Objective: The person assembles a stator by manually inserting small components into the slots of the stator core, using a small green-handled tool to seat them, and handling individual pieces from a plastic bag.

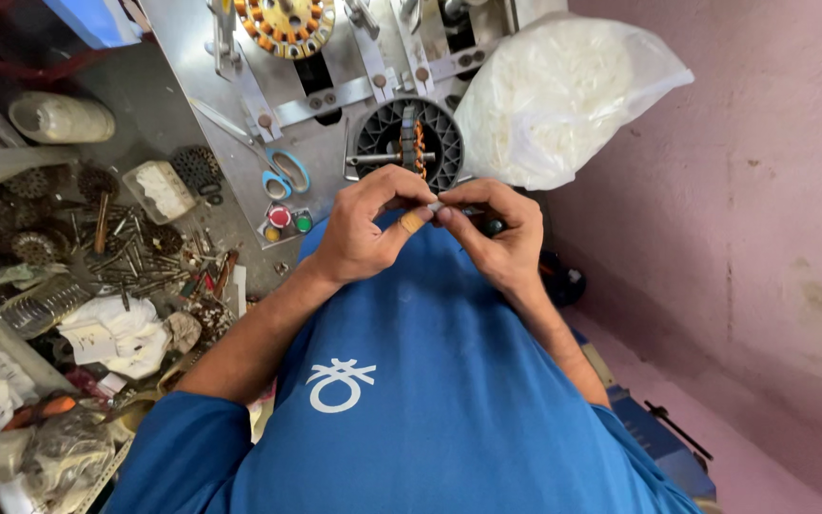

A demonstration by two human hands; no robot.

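Note:
My left hand (365,228) and my right hand (499,238) meet in front of my blue shirt. Their fingertips pinch a small pale grey piece (436,206) between them. One fingertip wears a tan bandage (412,222). A dark object (493,227) shows under my right hand's fingers; what it is cannot be told. Just beyond the hands, a black round holder (444,143) carries a stator with copper windings (413,141), mounted on a metal machine plate (335,133).
A clear plastic bag of white pieces (558,90) sits to the right of the holder. Blue-handled scissors (283,173) and coloured push buttons (285,221) lie on the plate. A second wound stator (287,24) is at the top. Screws, gears and rags (116,257) crowd the left bench. A pink wall (763,190) rises on the right.

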